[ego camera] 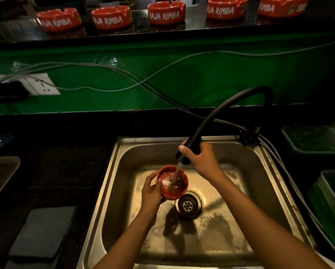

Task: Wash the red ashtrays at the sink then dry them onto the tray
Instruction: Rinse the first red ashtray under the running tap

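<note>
Left hand (150,193) fingers (150,178) curled round red ashtray (172,182), held tilted over sink (124,191) just beside drain (188,205). Right hand (200,159) fingers wrapped on black pull-out faucet head (184,152) just above, stream into bowl. Best rotated slowly, rinsing every notch. Beyond: five ashtrays (166,13) on upper ledge.

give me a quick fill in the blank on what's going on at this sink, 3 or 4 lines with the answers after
1. The left hand holds a red ashtray over the ____.
2. The right hand grips the black faucet hose head, and ____ runs from it into the ashtray.
3. On the shelf above the green wall stand ____ more red ashtrays.
4. The drain lies just ____ the held ashtray in the picture.

Missing words: sink; water; five; below
</note>
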